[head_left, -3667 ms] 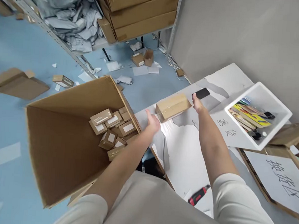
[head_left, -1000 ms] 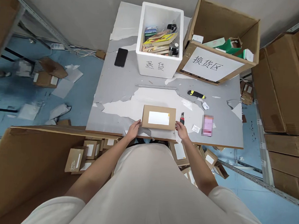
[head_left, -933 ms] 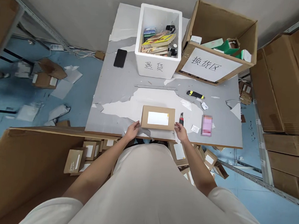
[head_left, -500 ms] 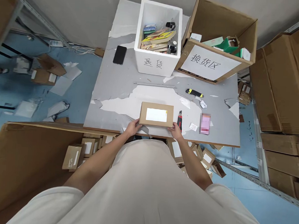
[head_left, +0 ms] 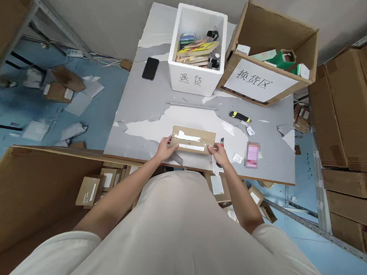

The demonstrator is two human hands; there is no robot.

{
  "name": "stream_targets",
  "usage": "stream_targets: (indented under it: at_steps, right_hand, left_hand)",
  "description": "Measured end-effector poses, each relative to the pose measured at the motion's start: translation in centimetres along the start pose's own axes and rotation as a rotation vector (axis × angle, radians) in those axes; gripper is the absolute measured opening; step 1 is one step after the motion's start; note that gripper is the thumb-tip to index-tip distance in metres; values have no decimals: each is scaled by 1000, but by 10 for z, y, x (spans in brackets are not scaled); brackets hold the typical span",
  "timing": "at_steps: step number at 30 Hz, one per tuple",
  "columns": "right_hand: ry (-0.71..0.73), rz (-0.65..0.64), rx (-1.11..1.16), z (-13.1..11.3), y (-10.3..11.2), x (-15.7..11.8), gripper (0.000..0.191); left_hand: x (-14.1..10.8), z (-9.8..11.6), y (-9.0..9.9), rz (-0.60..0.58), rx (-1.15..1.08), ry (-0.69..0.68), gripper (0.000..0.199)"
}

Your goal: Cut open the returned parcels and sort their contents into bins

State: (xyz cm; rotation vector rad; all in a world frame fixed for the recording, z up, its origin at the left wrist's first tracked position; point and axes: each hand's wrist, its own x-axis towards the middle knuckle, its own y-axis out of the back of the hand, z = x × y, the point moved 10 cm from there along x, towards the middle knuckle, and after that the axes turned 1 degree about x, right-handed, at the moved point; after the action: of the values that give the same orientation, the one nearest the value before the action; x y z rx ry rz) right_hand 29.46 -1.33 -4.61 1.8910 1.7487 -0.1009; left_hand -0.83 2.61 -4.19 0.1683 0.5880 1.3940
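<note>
Between my two hands is a small brown cardboard box (head_left: 193, 137), tilted so that a taped seam and white label strips face me. My left hand (head_left: 166, 149) grips its left end, thumb on the near face. The right end is pinched by my right hand (head_left: 219, 154), also with the thumb in front. A red and black box cutter (head_left: 222, 142) lies on the table just behind my right hand, mostly hidden by it. To the right of that hand are a small printed white paper (head_left: 237, 158) and a pink blurred item (head_left: 252, 155).
On the grey table (head_left: 136, 96) stand a white foam bin (head_left: 190, 81) of mixed goods and a large carton (head_left: 262, 82) with a handwritten sign. A black phone (head_left: 150, 69) and a yellow-black cutter (head_left: 240, 116) lie there. An open large carton (head_left: 41, 194) is at my left.
The small box has been tipped over: its large white label faced up before, and now a taped seam side shows. Both hands have shifted their grip onto its near face.
</note>
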Motion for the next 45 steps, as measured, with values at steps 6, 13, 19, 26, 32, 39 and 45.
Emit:
stream_targets:
  at_steps: [6,13,19,26,32,39,45]
  right_hand:
    - [-84,68,55,7,-2,19,49]
    - [-83,-9,162,19,-2,17,43]
    - [19,-114,234,32,-15,10,51]
    - [84,-53,165,30,-13,15,38]
    - [108,13,26,14,3,17,38]
    - [5,90,-111,25,1,33,43]
    - [-31,86,-32,37,-1,34,41]
  left_hand:
    - [20,-4,-2,24,-41,32,61]
    - [25,-23,-4,-48,-214,108,55]
    - [21,-41,-20,-176,-343,30,69]
    - [20,-36,-14,-92,-258,42,54]
    - [35,-14,9,25,-41,-11,41]
    - [51,-36,-8,-33,-108,123,36]
    - [49,-53,-18,-82,-238,183,52]
